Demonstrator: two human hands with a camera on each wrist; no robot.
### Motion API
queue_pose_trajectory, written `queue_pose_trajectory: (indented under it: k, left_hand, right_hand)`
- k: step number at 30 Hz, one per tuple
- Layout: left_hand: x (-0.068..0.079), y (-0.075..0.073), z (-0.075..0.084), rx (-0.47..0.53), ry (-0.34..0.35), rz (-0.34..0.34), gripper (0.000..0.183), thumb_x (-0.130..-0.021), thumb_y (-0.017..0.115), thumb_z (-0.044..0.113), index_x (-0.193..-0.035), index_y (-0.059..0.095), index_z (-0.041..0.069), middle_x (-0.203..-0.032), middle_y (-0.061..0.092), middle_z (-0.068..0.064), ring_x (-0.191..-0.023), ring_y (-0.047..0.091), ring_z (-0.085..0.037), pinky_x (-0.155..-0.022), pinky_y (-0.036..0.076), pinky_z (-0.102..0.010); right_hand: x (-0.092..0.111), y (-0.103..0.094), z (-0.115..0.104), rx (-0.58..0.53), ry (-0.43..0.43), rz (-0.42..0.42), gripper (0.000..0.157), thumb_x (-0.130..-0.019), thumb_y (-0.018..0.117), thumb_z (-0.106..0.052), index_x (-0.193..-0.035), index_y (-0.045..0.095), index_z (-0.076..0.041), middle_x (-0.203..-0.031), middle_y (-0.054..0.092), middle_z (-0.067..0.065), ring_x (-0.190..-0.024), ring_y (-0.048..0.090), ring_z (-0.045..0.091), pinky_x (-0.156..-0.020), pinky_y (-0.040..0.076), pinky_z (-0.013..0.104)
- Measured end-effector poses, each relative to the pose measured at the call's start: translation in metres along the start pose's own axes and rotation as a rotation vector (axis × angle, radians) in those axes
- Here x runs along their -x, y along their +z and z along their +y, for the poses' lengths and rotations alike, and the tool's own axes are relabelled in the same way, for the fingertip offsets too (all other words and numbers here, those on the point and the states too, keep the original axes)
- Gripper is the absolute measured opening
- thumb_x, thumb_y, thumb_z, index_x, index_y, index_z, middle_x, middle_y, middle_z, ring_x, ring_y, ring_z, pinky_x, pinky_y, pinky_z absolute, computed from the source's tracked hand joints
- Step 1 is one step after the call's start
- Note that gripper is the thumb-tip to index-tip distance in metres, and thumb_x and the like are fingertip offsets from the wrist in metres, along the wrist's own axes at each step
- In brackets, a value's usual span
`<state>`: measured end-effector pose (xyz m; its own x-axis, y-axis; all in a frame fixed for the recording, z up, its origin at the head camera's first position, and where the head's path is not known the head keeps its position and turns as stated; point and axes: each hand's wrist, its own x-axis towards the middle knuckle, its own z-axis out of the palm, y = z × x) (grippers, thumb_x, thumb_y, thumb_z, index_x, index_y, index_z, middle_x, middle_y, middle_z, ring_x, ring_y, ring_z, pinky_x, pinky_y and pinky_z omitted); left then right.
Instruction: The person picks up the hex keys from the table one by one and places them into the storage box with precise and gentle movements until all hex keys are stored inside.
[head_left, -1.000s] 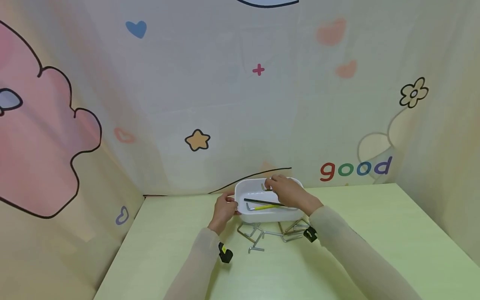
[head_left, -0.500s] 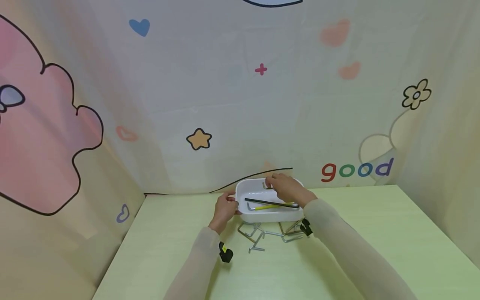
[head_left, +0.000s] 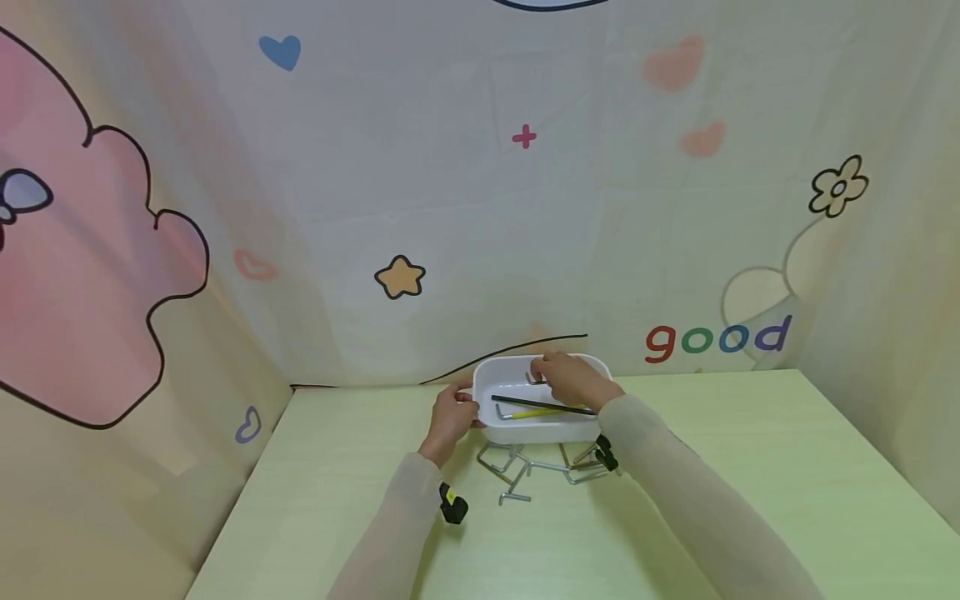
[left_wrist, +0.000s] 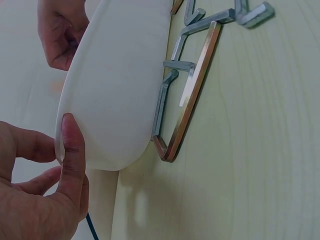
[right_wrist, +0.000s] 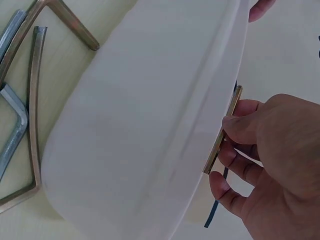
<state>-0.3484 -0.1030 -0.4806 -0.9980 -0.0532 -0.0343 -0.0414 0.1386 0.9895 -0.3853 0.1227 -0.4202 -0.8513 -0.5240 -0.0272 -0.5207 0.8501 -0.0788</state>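
Note:
A white plastic tray (head_left: 540, 432) is at the back of the table. My left hand (head_left: 450, 419) holds its left end, thumb and fingers on the rim, as the left wrist view shows up close. Over the tray's far right part, my right hand (head_left: 573, 379) pinches a bronze-coloured hex key (right_wrist: 222, 132) between thumb and fingers. Inside the tray lie a long black rod (head_left: 540, 404) and a hex key with a yellow sleeve (head_left: 532, 413). The right hand hides part of the tray's inside.
Several silver and bronze hex keys lie loose on the table in front of the tray, among them a bronze one (left_wrist: 200, 82) and a short silver one (head_left: 515, 498). A printed curtain (head_left: 450, 208) hangs right behind the tray.
The right wrist and forearm have shifted slightly left, uncovering more of the black rod and the tray's right end. The left hand keeps its hold on the tray.

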Motion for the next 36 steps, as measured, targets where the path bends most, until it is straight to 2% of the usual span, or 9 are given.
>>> queue_pose_trajectory:
  k: [4, 9, 14, 26, 36]
  left_hand:
    - [0.001, 0.000, 0.001, -0.007, 0.000, 0.000, 0.050, -0.083, 0.053, -0.006, -0.133, 0.054, -0.001, -0.091, 0.049, -0.007, -0.072, 0.058, -0.018, -0.058, 0.060, -0.023]
    - [0.001, 0.001, 0.002, -0.009, 0.003, 0.004, 0.050, -0.083, 0.053, -0.007, -0.133, 0.054, -0.001, -0.090, 0.049, -0.007, -0.070, 0.057, -0.017, -0.057, 0.059, -0.023]
    - [-0.001, 0.001, 0.001, -0.014, 0.012, 0.004, 0.050, -0.083, 0.053, -0.007, -0.133, 0.054, -0.001, -0.090, 0.049, -0.007, -0.069, 0.056, -0.016, -0.057, 0.059, -0.023]
    - [0.001, 0.001, -0.003, -0.011, 0.001, 0.009, 0.053, -0.082, 0.053, -0.007, -0.134, 0.053, -0.001, -0.094, 0.053, -0.011, -0.074, 0.061, -0.022, -0.059, 0.060, -0.024]
    - [0.000, 0.001, -0.004, -0.015, 0.006, 0.008, 0.052, -0.083, 0.053, -0.006, -0.134, 0.054, -0.001, -0.097, 0.055, -0.013, -0.078, 0.064, -0.026, -0.060, 0.060, -0.024]
  right_hand:
    - [0.000, 0.005, 0.003, 0.003, -0.003, -0.009, 0.029, -0.092, 0.057, 0.001, -0.114, 0.062, -0.017, -0.107, 0.062, 0.004, -0.093, 0.058, 0.020, -0.089, 0.054, 0.039]
    - [0.001, 0.008, 0.004, -0.025, 0.014, -0.027, 0.034, -0.095, 0.055, -0.004, -0.126, 0.059, -0.017, -0.120, 0.061, 0.008, -0.108, 0.060, 0.025, -0.099, 0.051, 0.045]
    - [0.005, 0.008, 0.005, -0.060, 0.023, -0.022, 0.037, -0.096, 0.057, -0.008, -0.132, 0.056, -0.018, -0.130, 0.058, 0.009, -0.120, 0.056, 0.029, -0.105, 0.048, 0.048]
    - [0.021, 0.004, 0.003, -0.049, -0.039, 0.055, 0.037, -0.095, 0.061, -0.010, -0.131, 0.056, -0.012, -0.127, 0.059, 0.011, -0.117, 0.057, 0.032, -0.100, 0.050, 0.050]
    - [0.032, 0.004, -0.004, -0.022, -0.054, 0.133, 0.037, -0.095, 0.062, -0.012, -0.131, 0.057, -0.015, -0.124, 0.059, 0.008, -0.114, 0.058, 0.031, -0.097, 0.051, 0.052]
